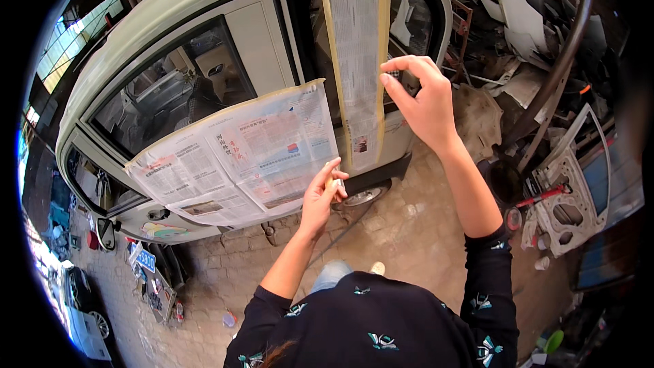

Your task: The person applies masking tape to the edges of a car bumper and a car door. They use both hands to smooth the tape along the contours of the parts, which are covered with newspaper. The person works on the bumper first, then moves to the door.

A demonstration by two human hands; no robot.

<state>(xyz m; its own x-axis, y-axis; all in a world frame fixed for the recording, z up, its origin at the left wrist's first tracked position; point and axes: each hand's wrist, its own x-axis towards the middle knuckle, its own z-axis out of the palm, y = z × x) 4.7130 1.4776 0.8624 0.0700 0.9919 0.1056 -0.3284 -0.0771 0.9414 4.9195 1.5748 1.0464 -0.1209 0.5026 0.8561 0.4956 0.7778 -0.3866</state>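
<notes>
A tall newspaper strip (pixel 359 48) with yellow masking tape (pixel 336 61) down its long edges hangs on the pale van (pixel 252 17), over the rear side window. My right hand (pixel 426 99) is raised at the strip's right edge, thumb and forefinger pinched at the tape there. Lower down, my left hand (pixel 320 199) has curled fingers around a small pale yellowish thing, too small to name. That hand is just beside the lower right corner of a wide newspaper sheet (pixel 238 153), taped along its top edge across the van's side.
Body panels and scrap (pixel 521 13) pile up at the right. A bare door frame (pixel 572 184) leans there, with a red tool (pixel 541 195) beside it. The van's wheel (pixel 364 197) is near my left hand. A dark car (pixel 82 289) stands far left on the brick ground (pixel 225 272).
</notes>
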